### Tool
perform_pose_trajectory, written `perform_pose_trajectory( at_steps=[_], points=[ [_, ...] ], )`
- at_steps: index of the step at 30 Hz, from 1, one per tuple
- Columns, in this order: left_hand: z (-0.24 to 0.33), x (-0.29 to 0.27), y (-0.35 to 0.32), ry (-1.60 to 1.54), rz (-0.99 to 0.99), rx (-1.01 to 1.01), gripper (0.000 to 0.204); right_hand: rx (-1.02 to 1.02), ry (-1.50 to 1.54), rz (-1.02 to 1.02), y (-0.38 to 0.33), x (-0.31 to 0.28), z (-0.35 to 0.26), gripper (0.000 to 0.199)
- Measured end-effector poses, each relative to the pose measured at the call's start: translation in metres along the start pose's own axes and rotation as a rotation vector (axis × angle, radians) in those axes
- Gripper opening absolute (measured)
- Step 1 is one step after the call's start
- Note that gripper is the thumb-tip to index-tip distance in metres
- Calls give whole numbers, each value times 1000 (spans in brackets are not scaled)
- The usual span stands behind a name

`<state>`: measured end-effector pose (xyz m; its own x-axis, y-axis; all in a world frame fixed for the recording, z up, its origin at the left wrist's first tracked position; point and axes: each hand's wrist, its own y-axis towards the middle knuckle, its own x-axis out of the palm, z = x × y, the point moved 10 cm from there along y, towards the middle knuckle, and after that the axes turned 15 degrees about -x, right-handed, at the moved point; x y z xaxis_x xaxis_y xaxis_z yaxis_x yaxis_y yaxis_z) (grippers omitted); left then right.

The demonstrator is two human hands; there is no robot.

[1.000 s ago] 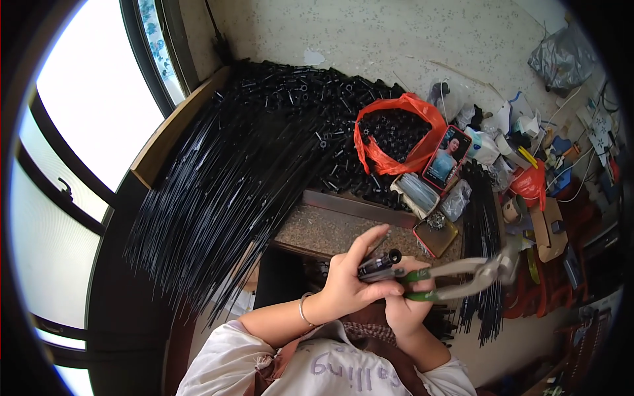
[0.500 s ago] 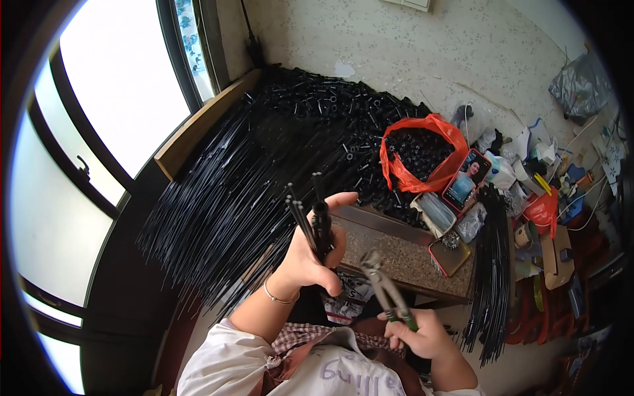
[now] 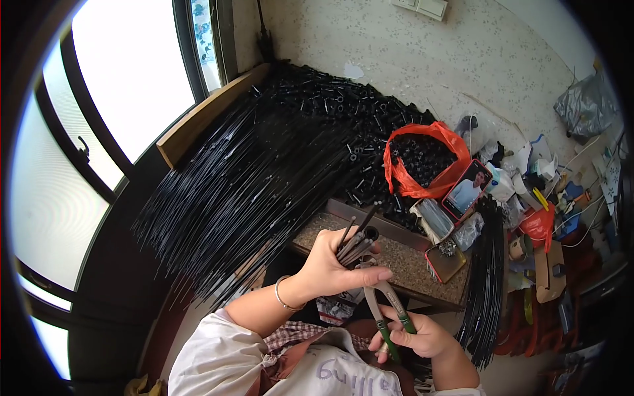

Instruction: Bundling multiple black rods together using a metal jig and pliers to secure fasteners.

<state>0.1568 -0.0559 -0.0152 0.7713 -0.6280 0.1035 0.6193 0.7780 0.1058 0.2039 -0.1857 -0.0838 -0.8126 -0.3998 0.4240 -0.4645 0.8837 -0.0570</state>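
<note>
My left hand [image 3: 333,267] is closed around a small bunch of thin black rods [image 3: 356,245] and a wider black tube end [image 3: 371,233], which stick out above the fingers. In my right hand [image 3: 426,338] is a pair of pliers [image 3: 396,305] with green grips, its handles spread apart. The jaw end reaches up beside my left thumb, under the bunch; that thumb partly hides it, so I cannot tell what the jaws touch. Beyond my left hand, a wide heap of long black rods [image 3: 231,178] covers the work surface.
An orange-red plastic bag [image 3: 456,142] of small black parts stands behind the speckled tabletop [image 3: 409,264]. Near it are a phone [image 3: 467,190] and a shallow tray [image 3: 449,264]. Another rod bundle [image 3: 482,284] hangs at the table's right edge. A wooden board [image 3: 211,115] borders the heap.
My left hand has come lower and right with the rods, tilting them. My right hand's pliers have met it, handles spread wider. The whole view has shifted slightly.
</note>
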Motion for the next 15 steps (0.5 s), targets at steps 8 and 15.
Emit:
perform_pose_trajectory(
  at_steps=[8, 15],
  points=[
    [-12, -1, -2, -9, -9, -45, 25, 17, 149, 262, 13, 5, -12, 52],
    [-15, -4, 5, -41, 34, 34, 23, 161, -126, 90, -6, -15, 15, 34]
  ],
)
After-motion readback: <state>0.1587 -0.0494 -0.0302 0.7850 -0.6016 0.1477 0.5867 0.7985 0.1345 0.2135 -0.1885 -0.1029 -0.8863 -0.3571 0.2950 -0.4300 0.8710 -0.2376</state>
